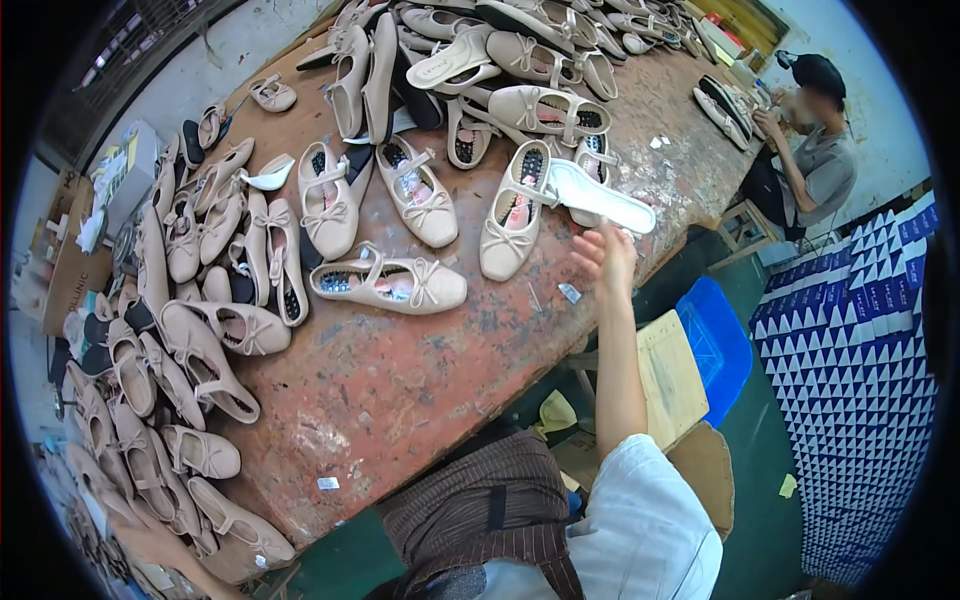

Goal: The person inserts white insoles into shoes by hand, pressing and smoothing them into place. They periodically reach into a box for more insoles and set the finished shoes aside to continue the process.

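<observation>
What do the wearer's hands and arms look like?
Right hand: ungloved, no cables visible; its plain, loose, pale blue sleeve ends near the elbow. Left hand: blurred at the picture's rim, seemingly ungloved; its sleeve isn't visible.

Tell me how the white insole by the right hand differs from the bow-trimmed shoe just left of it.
Colour: the insole is white, while the shoe is beige. Shape: the insole is a flattish piece; the shoe is hollow, with a strap and bow. Pose: the insole slants down to the right; the shoe's toe points down and slightly left. Both are long, with rounded ends.
</observation>
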`<action>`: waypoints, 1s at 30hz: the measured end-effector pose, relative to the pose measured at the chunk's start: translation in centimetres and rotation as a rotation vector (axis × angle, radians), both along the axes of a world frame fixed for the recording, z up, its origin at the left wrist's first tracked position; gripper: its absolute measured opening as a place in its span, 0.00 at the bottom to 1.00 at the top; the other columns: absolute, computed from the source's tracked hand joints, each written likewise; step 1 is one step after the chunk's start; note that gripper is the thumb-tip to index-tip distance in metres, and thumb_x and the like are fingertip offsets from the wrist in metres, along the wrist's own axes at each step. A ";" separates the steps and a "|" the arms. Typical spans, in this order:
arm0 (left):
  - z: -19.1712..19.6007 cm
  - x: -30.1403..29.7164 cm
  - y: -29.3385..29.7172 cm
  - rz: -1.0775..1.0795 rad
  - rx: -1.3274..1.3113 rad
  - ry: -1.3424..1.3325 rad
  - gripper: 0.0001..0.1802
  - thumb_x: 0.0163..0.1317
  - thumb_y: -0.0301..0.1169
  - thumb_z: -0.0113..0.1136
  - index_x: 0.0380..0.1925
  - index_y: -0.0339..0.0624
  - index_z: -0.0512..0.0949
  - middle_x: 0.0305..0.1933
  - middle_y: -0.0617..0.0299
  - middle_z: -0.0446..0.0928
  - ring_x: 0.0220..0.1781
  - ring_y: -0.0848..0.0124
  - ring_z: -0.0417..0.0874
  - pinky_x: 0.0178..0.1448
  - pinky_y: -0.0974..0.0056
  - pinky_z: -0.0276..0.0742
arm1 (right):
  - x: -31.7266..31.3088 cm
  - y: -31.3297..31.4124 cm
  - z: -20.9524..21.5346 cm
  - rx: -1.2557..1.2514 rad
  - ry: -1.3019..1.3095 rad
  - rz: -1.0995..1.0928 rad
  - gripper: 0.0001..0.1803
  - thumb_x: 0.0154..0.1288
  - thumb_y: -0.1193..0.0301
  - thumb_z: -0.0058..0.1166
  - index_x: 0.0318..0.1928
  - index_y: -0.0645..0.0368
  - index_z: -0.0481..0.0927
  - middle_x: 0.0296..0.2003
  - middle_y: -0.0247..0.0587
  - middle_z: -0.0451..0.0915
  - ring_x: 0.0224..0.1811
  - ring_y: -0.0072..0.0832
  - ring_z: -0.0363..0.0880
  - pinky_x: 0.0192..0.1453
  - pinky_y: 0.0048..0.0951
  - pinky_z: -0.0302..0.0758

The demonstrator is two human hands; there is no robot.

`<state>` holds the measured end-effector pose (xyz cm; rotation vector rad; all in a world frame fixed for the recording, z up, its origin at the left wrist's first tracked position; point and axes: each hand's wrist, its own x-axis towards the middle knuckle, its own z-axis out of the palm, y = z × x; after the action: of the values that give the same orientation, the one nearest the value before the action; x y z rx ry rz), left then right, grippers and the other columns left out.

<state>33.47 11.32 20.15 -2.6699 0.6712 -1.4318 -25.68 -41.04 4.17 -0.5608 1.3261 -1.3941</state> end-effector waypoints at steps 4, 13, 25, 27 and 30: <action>2.1 -7.2 -23.1 -0.540 -0.421 0.300 0.26 0.72 0.38 0.54 0.60 0.27 0.71 0.62 0.40 0.73 0.66 0.50 0.72 0.70 0.55 0.63 | 0.4 -4.4 -1.7 -0.021 0.069 -0.082 0.23 0.66 0.63 0.63 0.52 0.68 0.75 0.32 0.40 0.79 0.31 0.27 0.82 0.23 0.25 0.79; -14.6 -31.3 -65.4 -1.164 0.342 1.152 0.34 0.58 0.33 0.63 0.61 0.24 0.65 0.52 0.30 0.76 0.56 0.41 0.80 0.62 0.47 0.75 | -3.0 4.2 4.3 -0.452 -0.291 -0.215 0.32 0.54 0.72 0.44 0.59 0.80 0.68 0.49 0.56 0.77 0.55 0.46 0.77 0.71 0.47 0.67; -5.7 -23.7 -42.0 -0.889 0.374 1.874 0.16 0.67 0.25 0.46 0.49 0.34 0.80 0.24 0.68 0.76 0.20 0.79 0.73 0.22 0.69 0.68 | -2.3 13.6 -0.6 0.118 -0.667 0.182 0.31 0.74 0.60 0.49 0.67 0.68 0.62 0.56 0.52 0.75 0.57 0.40 0.77 0.72 0.55 0.67; -6.6 -20.5 -32.0 -0.858 0.156 1.931 0.14 0.65 0.20 0.50 0.49 0.29 0.78 0.37 0.65 0.79 0.41 0.79 0.75 0.47 0.70 0.73 | 0.0 13.2 -0.5 0.180 -0.779 0.308 0.32 0.76 0.53 0.43 0.66 0.69 0.65 0.54 0.54 0.77 0.55 0.40 0.78 0.69 0.50 0.71; -8.0 -17.4 -19.1 -0.713 0.215 1.668 0.15 0.63 0.20 0.52 0.49 0.33 0.79 0.35 0.55 0.82 0.36 0.67 0.80 0.44 0.65 0.75 | 4.2 13.4 0.0 0.199 -0.949 0.498 0.30 0.78 0.54 0.40 0.66 0.66 0.65 0.49 0.54 0.78 0.44 0.37 0.79 0.60 0.45 0.77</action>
<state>16.06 -7.77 12.15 -2.8755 1.6540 1.2871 -21.52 -27.67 4.22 -0.0378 0.4875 -0.8927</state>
